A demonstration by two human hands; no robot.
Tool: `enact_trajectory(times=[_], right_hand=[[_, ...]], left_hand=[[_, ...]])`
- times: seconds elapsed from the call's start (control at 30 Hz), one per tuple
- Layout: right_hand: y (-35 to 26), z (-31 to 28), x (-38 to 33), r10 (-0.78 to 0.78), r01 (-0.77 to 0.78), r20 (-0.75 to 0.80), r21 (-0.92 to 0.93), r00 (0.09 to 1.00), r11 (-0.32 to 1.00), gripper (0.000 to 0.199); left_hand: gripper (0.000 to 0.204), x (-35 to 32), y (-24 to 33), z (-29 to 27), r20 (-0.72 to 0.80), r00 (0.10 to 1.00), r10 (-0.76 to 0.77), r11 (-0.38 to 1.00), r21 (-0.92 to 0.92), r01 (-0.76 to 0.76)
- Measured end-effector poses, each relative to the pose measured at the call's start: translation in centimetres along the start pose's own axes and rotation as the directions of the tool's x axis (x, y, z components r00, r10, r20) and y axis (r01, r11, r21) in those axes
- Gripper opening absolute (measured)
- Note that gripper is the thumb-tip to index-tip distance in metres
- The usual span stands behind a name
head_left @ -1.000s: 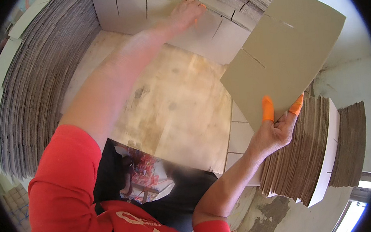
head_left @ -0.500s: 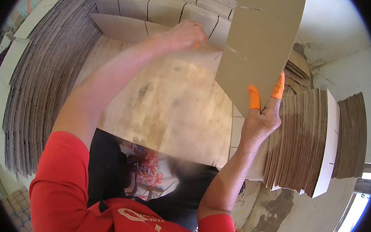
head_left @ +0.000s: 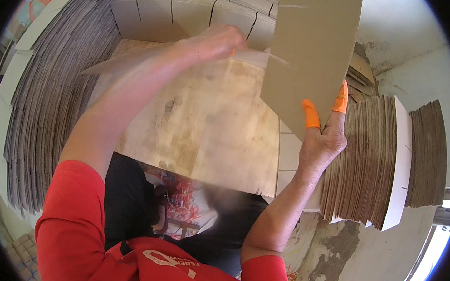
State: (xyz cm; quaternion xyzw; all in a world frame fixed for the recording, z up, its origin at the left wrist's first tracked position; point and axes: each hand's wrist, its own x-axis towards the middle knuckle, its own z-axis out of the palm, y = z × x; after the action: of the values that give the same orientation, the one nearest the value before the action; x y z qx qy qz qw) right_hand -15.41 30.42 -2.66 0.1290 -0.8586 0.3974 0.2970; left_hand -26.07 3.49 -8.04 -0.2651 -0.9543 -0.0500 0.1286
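Torso: the person is wearing a red top (head_left: 79, 241) over a dark apron, sitting right under both forearms at the bottom of the view.

Right hand: the right hand (head_left: 323, 140) is pinching the lower edge of a flat cardboard sheet (head_left: 312, 44) and holding it up. Orange rubber finger cots (head_left: 311, 113) are showing on two fingertips pressed against the sheet, so it's clamped on the cardboard for sure.

Cardboard sheet: it's standing tilted above the right hand, running up out of the top of the frame, with a slit showing near its left edge.

Table: a worn, stained wooden board (head_left: 209, 136) is lying between the two arms, below and left of the sheet.

Left hand: the left hand (head_left: 217, 40) is reaching far forward, well apart from the right one, fingers curling over the edge of a second cardboard flap (head_left: 123, 61) that's blurring out to its left. It's gripping or just touching, can't tell which.

Left stack: ribbed stacks of flat cardboard (head_left: 47, 101) are curving along outside the left arm.

Right stack: another pile of cardboard sheets (head_left: 374, 160) is sitting just beyond the right hand, edges facing out.

Far back: more folded cardboard blanks (head_left: 183, 11) are lining up past the left hand.
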Motion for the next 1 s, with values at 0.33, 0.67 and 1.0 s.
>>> enact_trajectory(times=[0.33, 0.67, 1.0], right_hand=[[-0.3, -0.6, -0.2, 0.013, -0.014, 0.051, 0.003, 0.999, 1.000, 0.069], [0.6, 1.3, -1.1, 0.152, -0.107, 0.277, -0.172, 0.949, 0.979, 0.071], [1.4, 3.7, -2.2, 0.132, -0.115, 0.091, -0.173, 0.987, 0.978, 0.040]], left_hand=[[0.012, 0.3, 1.6, -0.3, -0.058, 0.993, 0.103, 0.994, 0.036, -0.101], [0.012, -1.4, 6.7, -3.0, -0.297, 0.921, 0.254, 0.936, -0.164, -0.311], [0.029, -2.8, 7.4, -6.7, -0.024, 0.990, -0.140, 0.718, -0.691, 0.085]])
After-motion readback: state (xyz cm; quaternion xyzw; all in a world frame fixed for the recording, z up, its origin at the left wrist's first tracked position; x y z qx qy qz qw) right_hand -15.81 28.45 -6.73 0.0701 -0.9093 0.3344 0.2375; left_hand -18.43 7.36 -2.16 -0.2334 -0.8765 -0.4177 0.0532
